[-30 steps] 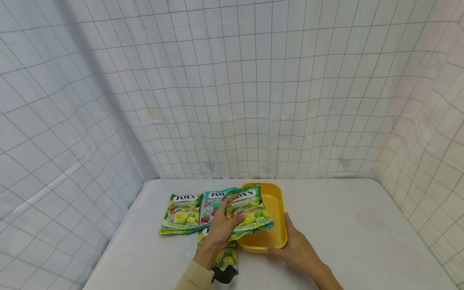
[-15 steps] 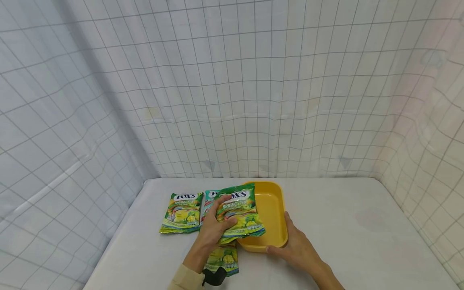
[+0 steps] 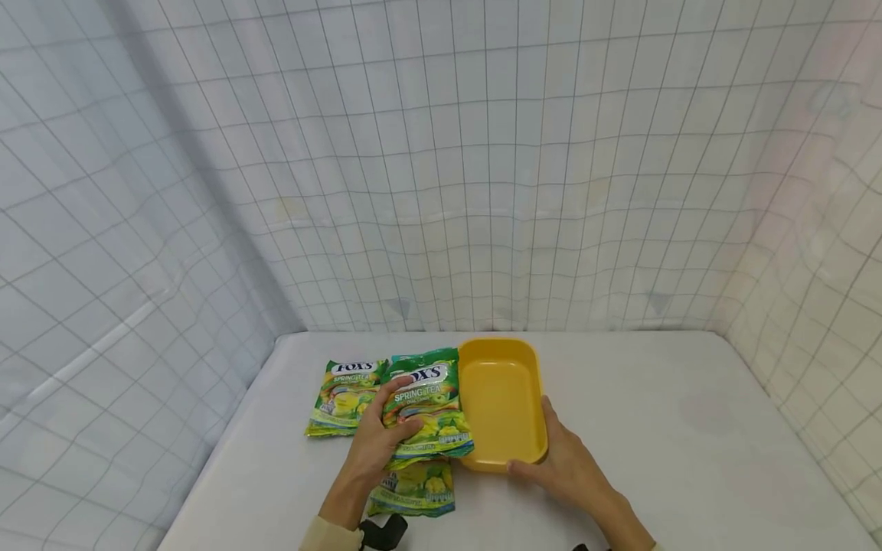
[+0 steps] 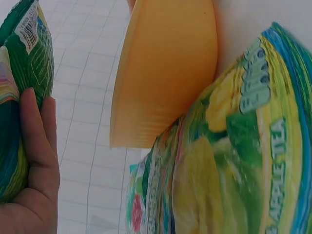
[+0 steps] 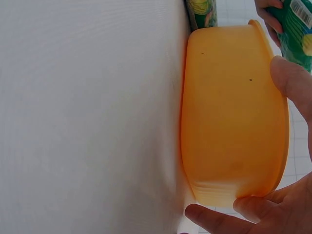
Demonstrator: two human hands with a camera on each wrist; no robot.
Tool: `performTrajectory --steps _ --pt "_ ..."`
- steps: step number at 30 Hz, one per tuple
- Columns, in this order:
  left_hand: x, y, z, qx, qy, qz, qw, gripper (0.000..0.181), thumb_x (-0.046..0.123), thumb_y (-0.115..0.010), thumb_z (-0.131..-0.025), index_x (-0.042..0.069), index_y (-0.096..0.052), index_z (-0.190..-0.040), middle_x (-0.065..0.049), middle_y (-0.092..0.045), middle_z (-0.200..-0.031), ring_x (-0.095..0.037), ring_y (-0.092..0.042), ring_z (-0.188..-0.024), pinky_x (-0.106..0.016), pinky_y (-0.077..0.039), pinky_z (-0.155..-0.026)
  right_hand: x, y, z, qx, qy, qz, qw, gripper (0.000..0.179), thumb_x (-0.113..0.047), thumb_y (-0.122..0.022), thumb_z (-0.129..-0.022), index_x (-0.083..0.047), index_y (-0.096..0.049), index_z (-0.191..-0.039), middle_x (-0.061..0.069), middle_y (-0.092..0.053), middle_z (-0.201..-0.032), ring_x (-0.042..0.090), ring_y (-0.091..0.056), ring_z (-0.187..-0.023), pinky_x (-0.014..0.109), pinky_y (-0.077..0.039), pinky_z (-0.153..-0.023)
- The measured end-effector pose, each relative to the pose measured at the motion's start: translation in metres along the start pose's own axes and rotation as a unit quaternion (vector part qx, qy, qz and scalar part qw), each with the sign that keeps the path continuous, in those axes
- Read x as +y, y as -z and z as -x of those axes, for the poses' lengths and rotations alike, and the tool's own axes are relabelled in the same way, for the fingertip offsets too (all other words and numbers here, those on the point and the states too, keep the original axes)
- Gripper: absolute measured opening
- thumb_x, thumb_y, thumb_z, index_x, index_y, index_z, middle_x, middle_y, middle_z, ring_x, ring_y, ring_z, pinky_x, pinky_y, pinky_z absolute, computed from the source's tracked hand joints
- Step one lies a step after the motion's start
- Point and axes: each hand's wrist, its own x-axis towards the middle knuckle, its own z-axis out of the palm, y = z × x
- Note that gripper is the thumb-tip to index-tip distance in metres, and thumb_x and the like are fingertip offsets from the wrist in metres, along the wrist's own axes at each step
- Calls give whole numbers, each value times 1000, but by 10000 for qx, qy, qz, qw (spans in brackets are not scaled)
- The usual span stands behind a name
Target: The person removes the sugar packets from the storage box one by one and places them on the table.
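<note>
My left hand (image 3: 375, 444) grips a green and yellow FOX'S Spring Tea candy bag (image 3: 430, 405), thumb on its front. It is raised at the left side of a yellow plastic tray (image 3: 499, 405). My right hand (image 3: 568, 471) holds the tray at its near right corner, thumb at the near side and fingers along the right wall. The right wrist view shows the outer wall of the tray (image 5: 231, 112) between thumb and fingers. Nothing lies in the tray. In the left wrist view, the back of the held bag (image 4: 34, 58) shows a barcode.
Another Spring Tea bag (image 3: 347, 402) lies to the left. Below the held bag, a yellow-green bag (image 3: 416, 490) lies partly hidden. Only the top edge of a teal bag (image 3: 406, 357) shows behind. White gridded sheets (image 3: 482, 191) wall in the white table (image 3: 641, 413).
My left hand has drawn the candy bag leftward from above the tray, uncovering the tray's inside and covering most of the teal bag. My right hand keeps its hold on the tray.
</note>
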Motion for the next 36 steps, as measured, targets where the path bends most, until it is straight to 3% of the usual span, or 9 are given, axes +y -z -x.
performTrajectory --steps 4,7,11,14,19,23,26,36 --pt "2 9 2 37 110 115 9999 63 -5 -73 -89 16 -53 -145 -13 -32 -155 -20 -56 -81 -29 -51 -67 0 1 0 20 105 6 9999 131 -63 -85 -72 0 -13 -162 26 -41 -155 35 -55 -126 55 -46 -102" --pt "3 16 5 132 85 -48 9999 63 -4 -74 -88 14 -54 -145 -10 -25 -161 -20 -51 -91 -30 -49 -67 1 0 0 -16 116 -14 9999 132 -64 -84 -72 1 -12 -162 26 -39 -156 39 -52 -130 56 -45 -103" --pt "4 25 8 162 52 -90 9998 65 -5 -73 -87 15 -52 -145 -12 -25 -160 -18 -49 -84 -30 -47 -63 2 -1 0 -77 57 -64 9999 133 -67 -83 -72 0 -11 -162 25 -35 -158 39 -50 -133 57 -43 -105" --pt "4 34 10 89 16 10 10000 68 -7 -71 -86 15 -50 -146 -13 -28 -156 -15 -48 -67 -28 -46 -59 2 -1 -1 -84 6 -105 9999 134 -68 -82 -71 -1 -11 -163 24 -35 -158 38 -50 -132 56 -43 -105" --pt "3 50 14 13 -76 -47 10000 70 -7 -72 -85 14 -48 -148 -12 -27 -157 -14 -51 -72 -27 -48 -60 2 -1 -2 -76 -29 -116 9999 134 -68 -82 -71 -2 -10 -163 24 -36 -158 37 -51 -131 57 -44 -105" --pt "2 60 19 4 141 138 9998 74 -7 -72 -85 16 -46 -150 -18 -46 -141 -21 -63 -87 -31 -57 -70 2 0 -2 -97 -43 -132 9999 135 -69 -82 -71 -3 -9 -163 23 -35 -159 36 -50 -133 57 -43 -106" --pt "1 67 22 128 251 182 9994 75 -9 -72 -83 16 -47 -149 -18 -55 -128 -26 -66 -91 -35 -59 -73 1 1 -2 -127 -56 -152 9998 135 -70 -82 -71 -4 -8 -163 22 -34 -160 35 -49 -133 56 -42 -106" --pt "-5 88 37 529 609 -42 9967 72 3 -79 -86 17 -47 -149 -17 -58 -123 -30 -68 -93 -38 -60 -75 1 1 0 -125 -100 -69 9998 134 -67 -82 -71 -3 -9 -163 23 -34 -160 40 -47 -135 58 -40 -107"
